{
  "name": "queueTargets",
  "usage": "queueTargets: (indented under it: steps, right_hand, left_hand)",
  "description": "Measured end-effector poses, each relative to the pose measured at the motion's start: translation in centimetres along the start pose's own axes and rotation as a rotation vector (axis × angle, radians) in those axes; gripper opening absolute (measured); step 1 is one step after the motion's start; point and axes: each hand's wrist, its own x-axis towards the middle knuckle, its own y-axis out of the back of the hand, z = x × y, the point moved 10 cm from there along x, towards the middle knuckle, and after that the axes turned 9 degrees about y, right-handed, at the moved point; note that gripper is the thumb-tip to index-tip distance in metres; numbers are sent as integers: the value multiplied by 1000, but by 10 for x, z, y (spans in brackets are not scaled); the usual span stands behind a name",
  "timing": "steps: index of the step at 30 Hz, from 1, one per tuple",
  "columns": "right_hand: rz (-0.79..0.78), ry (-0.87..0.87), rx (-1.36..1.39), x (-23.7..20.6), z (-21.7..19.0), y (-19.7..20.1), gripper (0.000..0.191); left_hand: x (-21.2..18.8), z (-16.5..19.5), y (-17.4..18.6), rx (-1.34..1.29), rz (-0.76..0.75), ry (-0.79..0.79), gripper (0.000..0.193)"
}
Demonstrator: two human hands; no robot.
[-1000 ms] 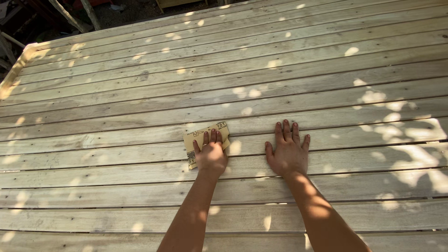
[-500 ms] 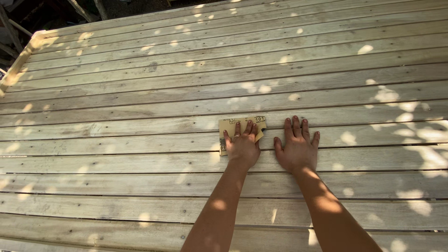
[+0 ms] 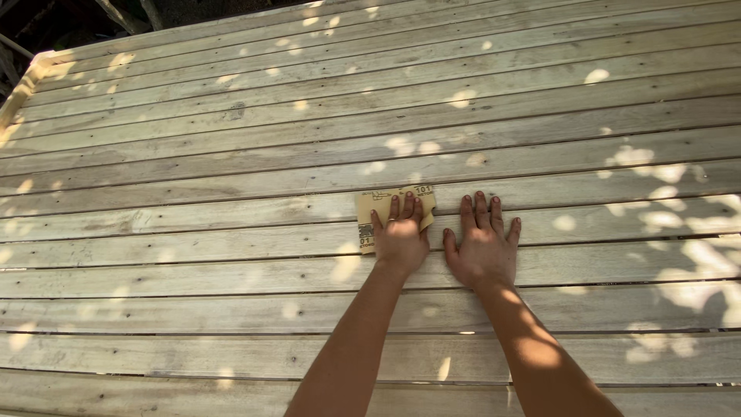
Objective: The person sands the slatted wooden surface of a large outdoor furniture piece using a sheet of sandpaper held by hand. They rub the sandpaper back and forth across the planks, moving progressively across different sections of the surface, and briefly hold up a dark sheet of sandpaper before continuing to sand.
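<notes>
1. Weathered wooden deck boards (image 3: 193, 255) are filling the whole view, with patches of sunlight lying on them and a dark edge at the far left corner.
2. Lying flat on the boards is a yellowish sheet of sandpaper (image 3: 374, 210), with its printed backing facing up.
3. The left hand (image 3: 400, 235) is pressing down on the sandpaper, fingers together and flat, covering its near right part.
4. The right hand (image 3: 482, 245) is resting just to the right of the sandpaper, palm down on bare wood, fingers slightly spread, holding nothing.
5. The person seems to be sanding a board; the next stroke is probably calling for steady pressure along the grain.
</notes>
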Motion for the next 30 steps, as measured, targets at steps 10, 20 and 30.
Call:
queueTargets:
  steps: [10, 20, 30]
  right_hand:
    - [63, -19, 32, 2, 7, -4, 70]
    - [-44, -32, 7, 2, 0, 0, 75]
    - [-69, -39, 39, -1, 1, -1, 71]
  left_hand:
    - [27, -29, 42, -32, -8, 66, 57]
    - [40, 57, 37, 53, -50, -47, 64]
    - [27, -58, 54, 166, -37, 42, 64]
